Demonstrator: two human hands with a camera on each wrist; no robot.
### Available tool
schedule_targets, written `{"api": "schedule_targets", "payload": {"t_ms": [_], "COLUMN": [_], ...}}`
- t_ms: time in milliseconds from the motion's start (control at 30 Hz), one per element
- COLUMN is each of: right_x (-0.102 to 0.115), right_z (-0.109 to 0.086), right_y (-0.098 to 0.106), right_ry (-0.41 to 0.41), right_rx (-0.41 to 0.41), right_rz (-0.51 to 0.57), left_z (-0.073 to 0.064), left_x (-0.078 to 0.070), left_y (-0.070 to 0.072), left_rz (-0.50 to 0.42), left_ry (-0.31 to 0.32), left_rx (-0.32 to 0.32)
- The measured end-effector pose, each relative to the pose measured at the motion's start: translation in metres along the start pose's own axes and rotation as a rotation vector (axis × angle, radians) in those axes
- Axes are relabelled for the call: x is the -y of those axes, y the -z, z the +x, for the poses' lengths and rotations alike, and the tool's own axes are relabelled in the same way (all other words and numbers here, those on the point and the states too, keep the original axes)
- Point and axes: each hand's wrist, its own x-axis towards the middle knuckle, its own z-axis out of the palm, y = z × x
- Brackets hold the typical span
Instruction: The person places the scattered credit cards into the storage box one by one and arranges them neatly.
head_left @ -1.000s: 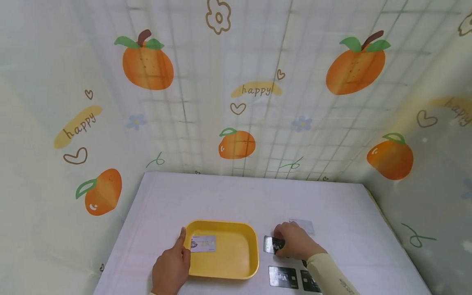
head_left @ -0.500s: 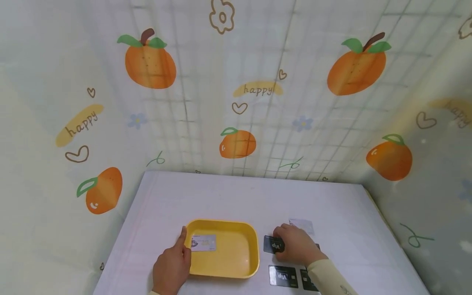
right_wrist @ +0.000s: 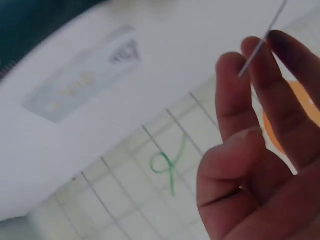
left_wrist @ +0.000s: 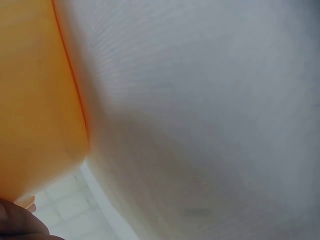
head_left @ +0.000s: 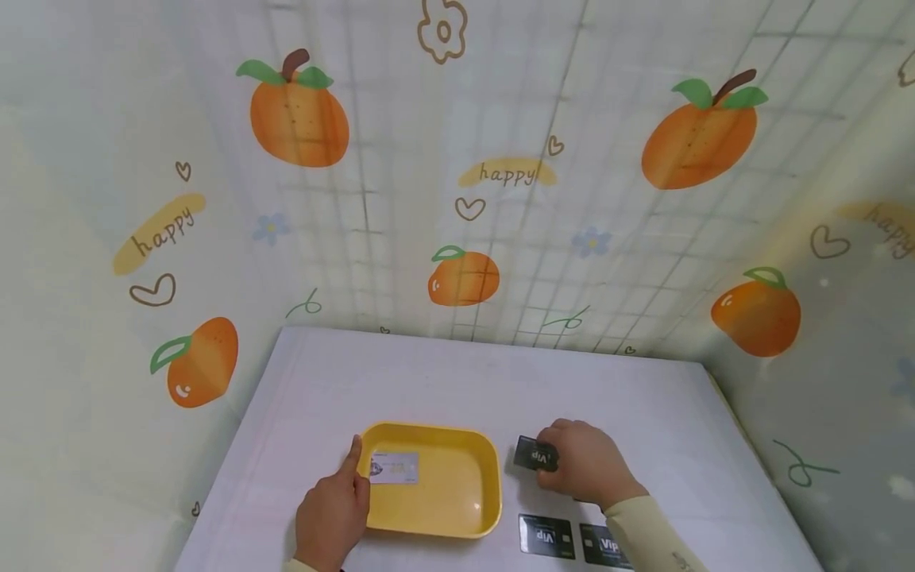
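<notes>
My left hand [head_left: 332,512] holds the left rim of a yellow tray [head_left: 436,532], its index finger straight along the edge. A pale VIP card [head_left: 395,469] lies inside the tray at the left. To the right of the tray, my right hand [head_left: 589,461] pinches a black VIP card [head_left: 534,454] by its right end. In the right wrist view the held card shows edge-on as a thin line at the fingertips [right_wrist: 232,75]. Two black cards lie nearer the front: a left card [head_left: 546,536] and a right card [head_left: 596,546], partly covered by the sleeve.
A pale VIP card [right_wrist: 85,75] lies on the white table, hidden behind my right hand in the head view. A dark edge [head_left: 584,500] shows beneath that hand. Behind the table hangs a curtain [head_left: 400,199] printed with oranges.
My right hand has lifted the black card from the table and moved it slightly away from me. The left hand and tray stay in place.
</notes>
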Motion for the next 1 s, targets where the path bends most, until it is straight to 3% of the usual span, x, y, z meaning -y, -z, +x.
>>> {"api": "schedule_targets", "payload": {"t_ms": [233, 533, 767, 1000], "right_x": [0.020, 0.058, 0.086, 0.112], "right_z": [0.008, 0.027, 0.041, 0.055], "right_y": [0.030, 0.048, 0.048, 0.035], "right_ry": [0.052, 0.282, 0.427, 0.571], "right_rx": [-0.124, -0.235, -0.197, -0.128], "right_rz": [0.010, 0.047, 0.019, -0.034], "left_z": [0.001, 0.004, 0.007, 0.007], "left_x": [0.003, 0.010, 0.009, 0.007], "left_y": [0.002, 0.002, 0.000, 0.001], "left_rz": [-0.015, -0.031, -0.033, -0.028], "left_ry": [0.006, 0.009, -0.009, -0.027], "left_rx": [0.007, -0.002, -0.019, -0.023]}}
